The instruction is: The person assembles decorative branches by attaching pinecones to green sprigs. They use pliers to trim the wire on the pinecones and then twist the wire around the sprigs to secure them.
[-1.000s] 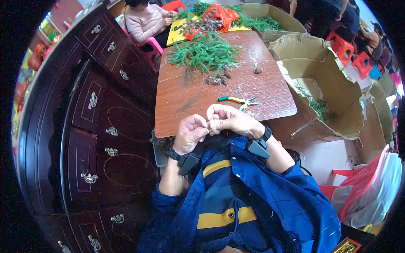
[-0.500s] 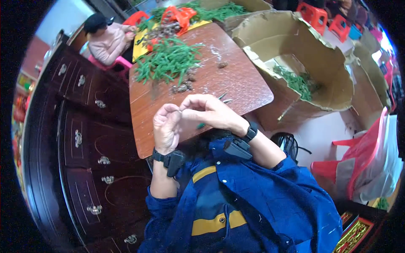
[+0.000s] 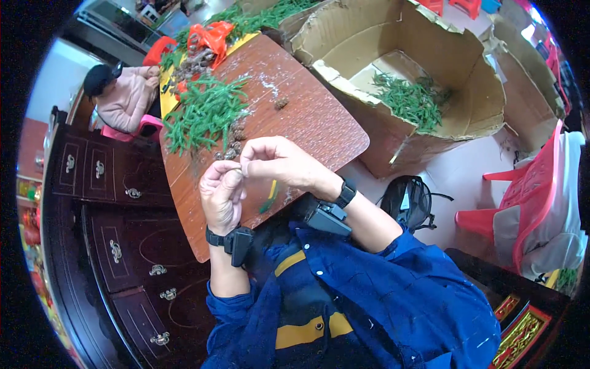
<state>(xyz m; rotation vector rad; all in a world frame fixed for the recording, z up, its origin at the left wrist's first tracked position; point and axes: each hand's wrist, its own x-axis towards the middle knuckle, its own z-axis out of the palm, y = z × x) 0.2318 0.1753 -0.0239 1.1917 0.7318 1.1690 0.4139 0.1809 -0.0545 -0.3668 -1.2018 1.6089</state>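
Observation:
My left hand (image 3: 220,195) and my right hand (image 3: 284,165) meet over the near part of the brown wooden table (image 3: 313,114). Their fingertips are pinched together, and whatever lies between them is too small or hidden to name. Just beyond the fingers sit several small brown pine cones (image 3: 234,146), beside a heap of green artificial pine sprigs (image 3: 206,115). A lone pine cone (image 3: 281,103) rests farther out on the tabletop. Below my right hand lies a thin yellow-and-green object (image 3: 270,197), partly seen near the table's front edge.
On the right stands a large torn cardboard box (image 3: 369,132) with green sprigs inside. A red plastic chair (image 3: 522,203) and a black mesh bag (image 3: 407,200) are nearer. Dark drawers (image 3: 141,258) line the left. Another person (image 3: 126,98) sits beyond the table's far left, near an orange bag (image 3: 211,42).
My view has swung, so the table and box appear farther left. My hands stay pinched together; more of the yellow-and-green object shows below the right one.

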